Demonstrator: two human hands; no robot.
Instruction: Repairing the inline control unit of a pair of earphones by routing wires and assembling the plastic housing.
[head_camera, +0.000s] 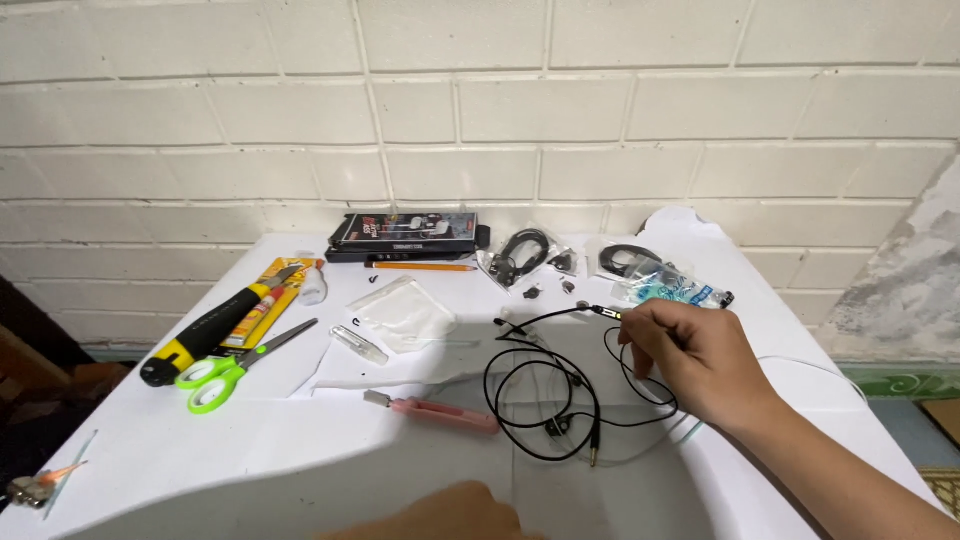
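A black earphone cable (545, 395) lies looped on the white table (150, 440), one end pinched in the right hand (690, 355). The left hand (450, 515) shows only partly at the bottom edge; its grip cannot be told. Just left lies one pink cutter (435, 411); farther off, one pair of green scissors (225, 368), one yellow-black screwdriver (205, 332), one pencil (420, 266), two bagged cables (525, 252).

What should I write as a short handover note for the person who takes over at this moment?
Right hand: fingers pinch the black earphone cable near its inline piece, lifted off the white table.
Left hand: at the bottom edge, grip not visible.
Rest of cable lies coiled on the table; pink cutter beside it, green scissors further left.
Done: cable is out, loose.
Left: cannot tell.
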